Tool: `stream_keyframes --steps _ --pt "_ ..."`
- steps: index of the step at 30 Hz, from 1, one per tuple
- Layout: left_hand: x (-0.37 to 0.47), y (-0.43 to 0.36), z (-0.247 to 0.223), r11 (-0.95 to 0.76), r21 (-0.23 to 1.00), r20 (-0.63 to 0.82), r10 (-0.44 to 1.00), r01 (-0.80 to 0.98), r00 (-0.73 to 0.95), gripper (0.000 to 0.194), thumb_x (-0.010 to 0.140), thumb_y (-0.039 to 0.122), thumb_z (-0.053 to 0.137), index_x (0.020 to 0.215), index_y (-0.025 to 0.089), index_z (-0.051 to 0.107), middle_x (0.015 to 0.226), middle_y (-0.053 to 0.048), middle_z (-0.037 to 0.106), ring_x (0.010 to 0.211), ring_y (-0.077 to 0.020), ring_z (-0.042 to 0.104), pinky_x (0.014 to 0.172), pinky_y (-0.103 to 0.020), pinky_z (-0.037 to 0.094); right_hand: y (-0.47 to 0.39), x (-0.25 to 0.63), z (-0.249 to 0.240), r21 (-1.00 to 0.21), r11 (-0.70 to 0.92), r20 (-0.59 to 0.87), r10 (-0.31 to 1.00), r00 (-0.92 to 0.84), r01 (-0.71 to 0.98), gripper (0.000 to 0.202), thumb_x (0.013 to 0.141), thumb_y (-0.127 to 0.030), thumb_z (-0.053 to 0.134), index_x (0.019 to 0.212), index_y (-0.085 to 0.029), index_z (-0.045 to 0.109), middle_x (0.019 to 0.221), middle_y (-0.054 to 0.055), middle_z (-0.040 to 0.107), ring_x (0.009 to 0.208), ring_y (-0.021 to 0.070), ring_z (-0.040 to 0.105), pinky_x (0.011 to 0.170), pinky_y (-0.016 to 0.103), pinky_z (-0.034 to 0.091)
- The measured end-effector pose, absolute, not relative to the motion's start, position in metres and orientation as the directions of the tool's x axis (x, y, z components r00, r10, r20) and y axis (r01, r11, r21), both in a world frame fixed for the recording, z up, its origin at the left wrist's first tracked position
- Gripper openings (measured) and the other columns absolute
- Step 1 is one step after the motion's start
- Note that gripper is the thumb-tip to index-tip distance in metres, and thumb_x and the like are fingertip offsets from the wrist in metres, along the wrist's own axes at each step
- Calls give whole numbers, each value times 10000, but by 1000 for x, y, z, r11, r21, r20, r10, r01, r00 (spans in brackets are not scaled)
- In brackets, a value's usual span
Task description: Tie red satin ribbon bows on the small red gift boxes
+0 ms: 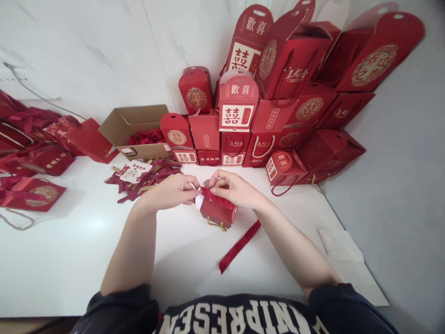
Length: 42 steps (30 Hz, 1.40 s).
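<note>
A small red box [217,212] with a gold cord handle lies on the white table in front of me, tilted. My left hand [177,190] pinches the end of a dark red ribbon [219,198] at the box's left end, near a white flap. Over the top of the box, my right hand [231,188] holds the same ribbon between thumb and fingers. One ribbon tail [239,247] lies on the table to the lower right of the box; whether it joins the held ribbon is hidden.
Stacked red gift boxes [238,109] stand along the wall. An open cardboard box [142,152] holds red ribbon pieces. Dark red cutouts [163,171] lie in a pile beside it. Ribboned boxes [43,195] are at far left, white sheets [340,245] at right.
</note>
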<state>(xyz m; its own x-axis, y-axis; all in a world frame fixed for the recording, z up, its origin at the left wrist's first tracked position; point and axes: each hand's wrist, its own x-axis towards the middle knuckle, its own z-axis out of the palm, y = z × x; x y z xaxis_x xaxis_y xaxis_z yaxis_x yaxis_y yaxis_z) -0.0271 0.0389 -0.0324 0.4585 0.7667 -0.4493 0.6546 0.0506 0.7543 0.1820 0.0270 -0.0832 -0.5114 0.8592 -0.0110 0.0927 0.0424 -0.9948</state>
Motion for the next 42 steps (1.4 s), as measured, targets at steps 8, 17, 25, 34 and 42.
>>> stream_keyframes --steps 8,17,25,34,42 --pt "-27 39 -32 38 750 -448 764 661 464 313 742 309 561 1031 194 595 683 0 630 683 -161 637 718 -297 542 29 183 -87 -991 -7 -77 856 -512 137 84 797 -243 584 818 -201 515 654 -36 586 543 88 488 503 199 363" --pt "-28 37 -33 -16 724 -434 766 689 474 319 778 334 551 1072 215 584 710 1 648 705 -167 646 706 -287 531 30 184 -82 -994 -109 -105 835 -541 24 112 802 -244 604 816 -194 505 676 -36 582 555 82 490 530 198 379" --pt "-28 35 -33 -41 724 -435 747 688 503 323 829 401 530 1079 204 580 830 -41 688 802 -196 673 760 -317 540 32 183 -87 -997 -71 -75 824 -561 30 89 806 -226 605 837 -185 532 702 -25 605 585 85 509 557 203 394" --pt "-24 41 -37 -207 666 -305 801 716 515 233 830 364 481 858 180 621 799 -32 681 742 -169 635 655 -259 498 32 182 -89 -996 -25 -65 837 -543 81 56 829 -216 577 866 -191 543 737 -13 665 610 95 560 583 213 423" --pt "-81 56 -26 -93 566 -291 907 819 304 174 793 350 515 819 204 607 781 -16 687 631 -141 596 496 -204 414 33 222 -66 -938 237 82 863 -499 255 155 855 -334 573 898 -188 608 938 35 676 887 162 613 822 310 462"
